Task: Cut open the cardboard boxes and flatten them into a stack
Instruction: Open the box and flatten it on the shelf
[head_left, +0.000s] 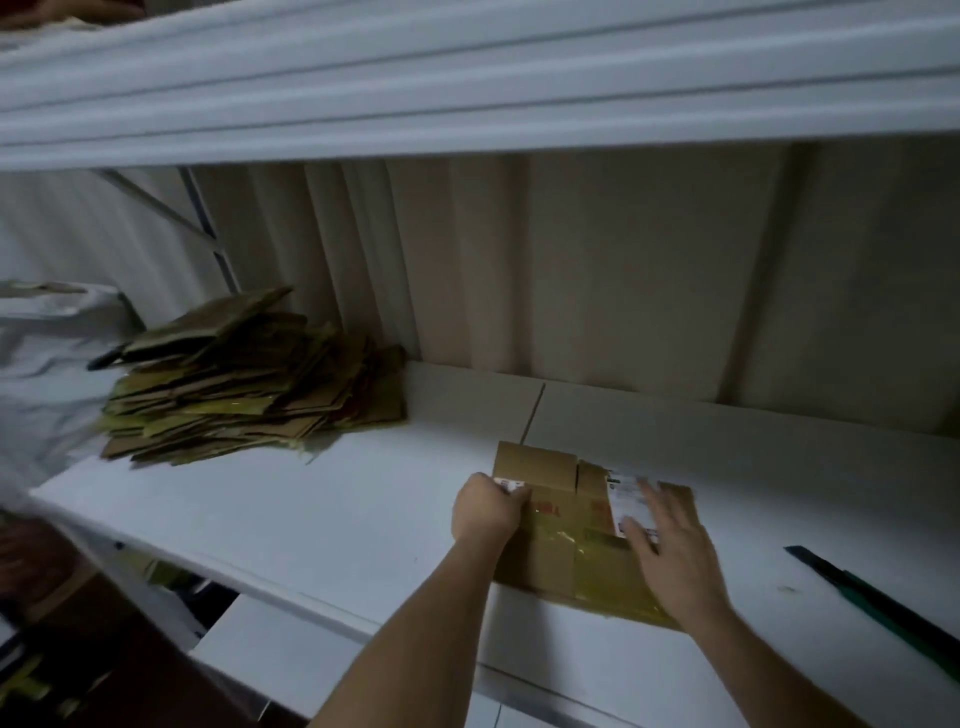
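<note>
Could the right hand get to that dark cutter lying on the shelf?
Probably yes. The right hand lies flat on the flattened box, and only bare shelf separates it from the cutter at its right.

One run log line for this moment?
left hand grips box edge | right hand flat on box | stack left | cutter idle

Matt brown cardboard box – glossy yellowish tape, white paper label – on smooth white shelf

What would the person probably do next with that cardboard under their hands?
Likely slide it left onto the pile of flattened brown cardboard: the taped brown box already lies flat on the white shelf, left hand gripping its edge, right hand pressing it.
</note>
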